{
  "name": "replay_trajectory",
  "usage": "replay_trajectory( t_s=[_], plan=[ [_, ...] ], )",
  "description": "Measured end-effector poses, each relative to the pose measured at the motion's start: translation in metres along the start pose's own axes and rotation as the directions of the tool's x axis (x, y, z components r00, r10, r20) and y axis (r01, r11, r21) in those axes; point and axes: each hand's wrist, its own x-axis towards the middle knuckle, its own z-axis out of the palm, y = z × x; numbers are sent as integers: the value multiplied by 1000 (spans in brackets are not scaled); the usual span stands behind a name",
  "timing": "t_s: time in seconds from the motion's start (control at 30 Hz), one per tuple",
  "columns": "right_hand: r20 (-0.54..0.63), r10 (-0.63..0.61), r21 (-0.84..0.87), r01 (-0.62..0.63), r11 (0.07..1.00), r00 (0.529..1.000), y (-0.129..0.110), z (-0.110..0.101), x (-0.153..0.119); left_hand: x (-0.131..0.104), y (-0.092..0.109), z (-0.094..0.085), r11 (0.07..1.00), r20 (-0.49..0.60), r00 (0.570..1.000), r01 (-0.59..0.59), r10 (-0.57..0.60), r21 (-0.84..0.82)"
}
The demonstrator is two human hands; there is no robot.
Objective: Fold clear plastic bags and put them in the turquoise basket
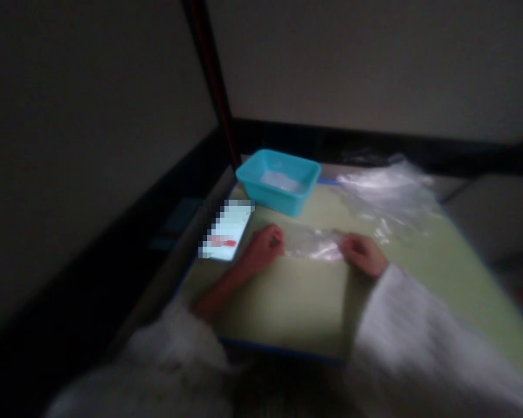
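Note:
A clear plastic bag [311, 244] lies stretched between my two hands, just above or on the pale yellow tabletop. My left hand [268, 241] is closed on its left end, with the fingers curled. At the opposite end, my right hand [362, 252] pinches the bag's right edge. The plastic looks flat and shiny, and whether anything is inside it I cannot tell in the dim, blurred light.
A turquoise basin [272, 197] with something whitish inside stands at the back left. To the left lies a lit phone [229, 232], its screen partly pixelated. A heap of clear plastic bags [390, 188] covers the back right of the table [283, 307], which has a blue edge.

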Motion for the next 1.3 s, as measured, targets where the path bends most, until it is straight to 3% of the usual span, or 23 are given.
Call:
replay_trajectory(
  t_s=[0.33, 0.53, 0.77, 1.0, 1.17, 1.3],
  plan=[
    [-136, 106, -32, -112, 993, 985, 2, 7, 2, -3, 5, -3, 997, 84, 993, 80, -78, -21],
    [-138, 87, -85, -100, 991, 987, 2, 8, 2, -4, 5, -1, 996, 75, 993, 85, -86, 21],
    [-133, 78, -132, -95, 987, 988, -3, 6, 1, -4, 2, -2, 996, 164, 983, 76, -81, 37],
    [-149, 80, -105, -96, 990, 986, -1, 10, 1, 26, -3, 14, 955, -80, 996, -13, 38, 298],
    [-160, 77, -134, -99, 986, 984, -3, 10, 1, 45, 1, 33, 903, -98, 992, -35, 85, 428],
    [-177, 76, -149, -103, 984, 981, -4, 11, 1, 46, 1, 38, 868, -99, 991, -27, 87, 497]
  ],
)
